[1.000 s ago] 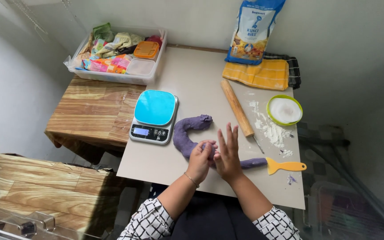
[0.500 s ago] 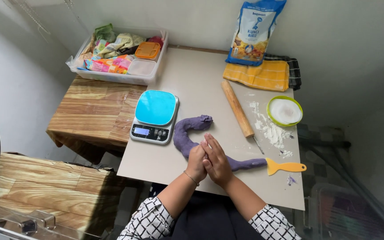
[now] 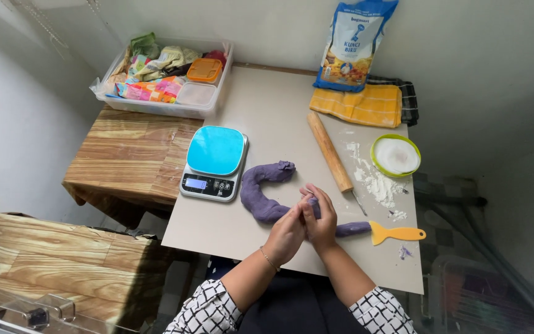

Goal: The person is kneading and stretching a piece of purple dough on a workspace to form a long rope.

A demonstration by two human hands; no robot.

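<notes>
The purple dough rope [image 3: 261, 196] lies on the beige worktop [image 3: 279, 111], just in front of the person. It is long and thick, with a matte, slightly lumpy surface. Its far end curls toward the blue kitchen scale [image 3: 214, 162] like a hook, then the rope bends and runs to the right under the hands, and its thin end comes out beside the yellow scraper [image 3: 397, 233], touching the blade or nearly so.

Both hands are pressed together over the middle of the rope. The left hand [image 3: 285, 234] is curled with its fingers closed around the dough. The right hand [image 3: 320, 218] is clenched on the same part, right against the left one, with a bit of purple showing between the fingers.

A wooden rolling pin [image 3: 329, 151] lies just behind the hands, beside scattered flour [image 3: 373, 180]. A green-rimmed bowl of flour [image 3: 395, 155] stands further right. A folded yellow cloth [image 3: 358, 104] and a blue flour bag [image 3: 353, 43] are at the back
</notes>
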